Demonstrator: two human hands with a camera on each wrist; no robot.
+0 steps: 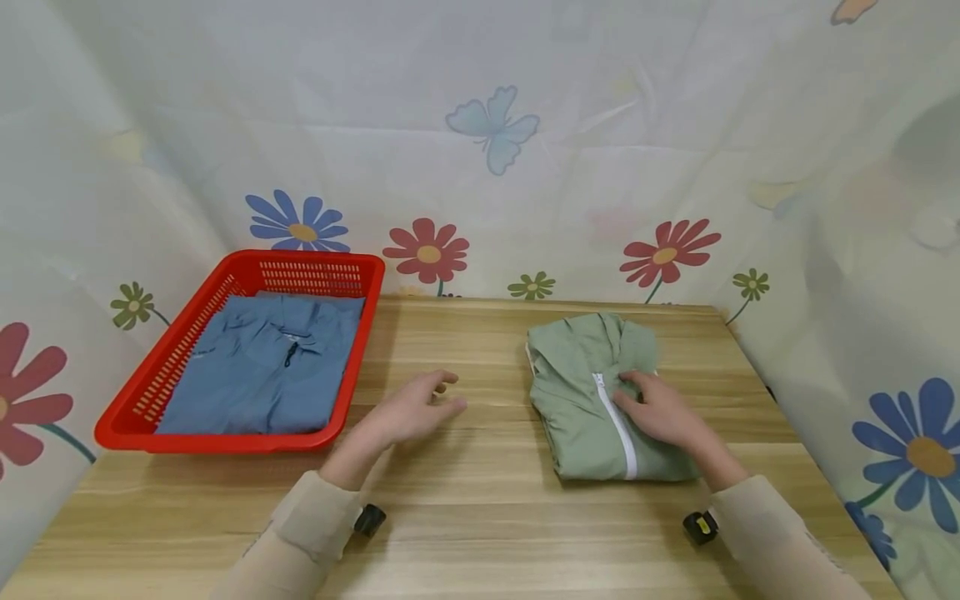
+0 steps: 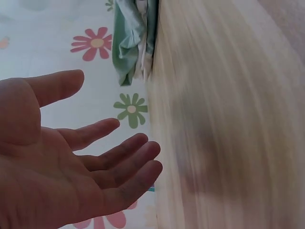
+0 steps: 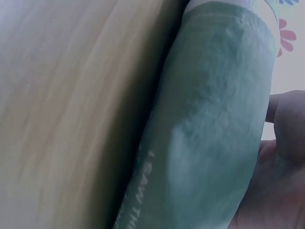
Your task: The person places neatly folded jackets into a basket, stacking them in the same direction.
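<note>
A folded green jacket (image 1: pixel 581 425) with a white zipper lies on the right part of the table. My right hand (image 1: pixel 663 412) rests over its right side, fingers lying on the fabric near the zipper. In the right wrist view the jacket's folded side (image 3: pixel 214 105) fills the middle, with white lettering low on it and part of the hand (image 3: pixel 281 176) at the right edge. My left hand (image 1: pixel 412 408) hovers above the table between basket and jacket, holding nothing. Its fingers are loosely spread in the left wrist view, where a bit of jacket (image 2: pixel 128 43) shows at the top.
A red plastic basket (image 1: pixel 352 367) stands on the left of the table, with folded blue clothing (image 1: pixel 255 375) inside. The wooden table (image 1: pixel 480 533) meets a flower-printed cloth (image 1: pixel 480 208) at the back and sides. Each wrist wears a small black camera (image 1: pixel 370 520).
</note>
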